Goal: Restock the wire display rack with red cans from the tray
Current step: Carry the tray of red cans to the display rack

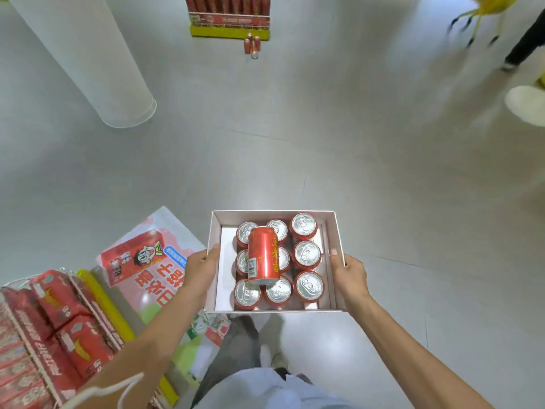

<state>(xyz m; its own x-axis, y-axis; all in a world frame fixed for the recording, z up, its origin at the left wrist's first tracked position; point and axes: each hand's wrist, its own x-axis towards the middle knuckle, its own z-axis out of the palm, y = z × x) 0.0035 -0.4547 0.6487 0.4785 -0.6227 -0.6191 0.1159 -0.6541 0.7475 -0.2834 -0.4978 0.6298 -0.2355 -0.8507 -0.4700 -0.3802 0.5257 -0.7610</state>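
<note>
Forearms reach forward over the floor [295, 143]. The left hand [203, 267] clamps the left wall of the tray [274, 214], thumb hooked over the rim, and the right hand [349, 273] clamps the right wall likewise; the fingers beneath are hidden. We count nine upright red cans [308, 286] in a three-by-three block inside, plus one loose can [263, 255] lying on its side across their tops. We judge the load fairly heavy if the cans are full. The thin card walls look liable to flex, so bearing it from under the base seems safer than pinching the rims. The loose can is smooth and free to roll, so the tray should be kept level. Single cans should be rigid and slick, best taken round the mid-body. A display stand [229, 22] of red cans sits well apart ahead; we cannot tell whether it is the wire rack.
</note>
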